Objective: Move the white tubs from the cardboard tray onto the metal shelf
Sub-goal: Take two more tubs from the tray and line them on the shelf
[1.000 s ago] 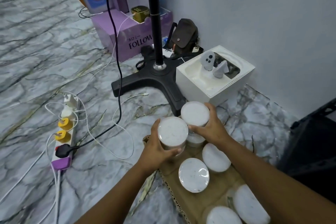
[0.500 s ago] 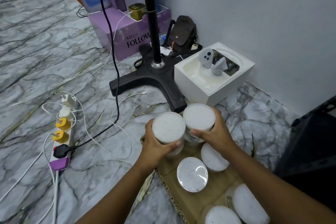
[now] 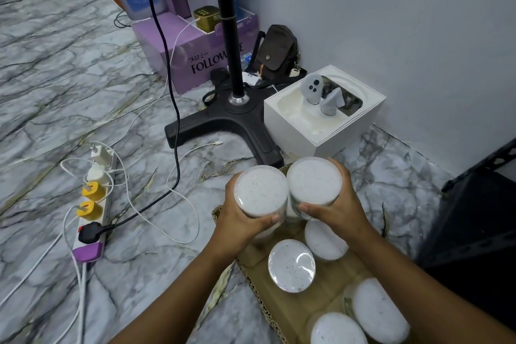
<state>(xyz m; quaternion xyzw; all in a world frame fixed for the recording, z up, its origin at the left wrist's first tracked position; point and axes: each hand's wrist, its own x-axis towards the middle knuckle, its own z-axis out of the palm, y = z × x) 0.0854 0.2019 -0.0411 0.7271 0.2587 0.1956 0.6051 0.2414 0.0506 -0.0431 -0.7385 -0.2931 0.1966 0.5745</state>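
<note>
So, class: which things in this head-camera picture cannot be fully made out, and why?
- Metal shelf: cut off by the right edge; its surfaces are too dark to read.
- Cardboard tray: covered by tubs and forearms, cut off below.
- Held tubs: sides hidden by the left hand and right hand.

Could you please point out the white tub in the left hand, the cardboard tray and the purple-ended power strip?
White tub in left hand (image 3: 261, 190): head view, lid centre.
Brown cardboard tray (image 3: 252, 258): head view, bare floor.
White purple-ended power strip (image 3: 86, 252): head view, purple end.
</note>
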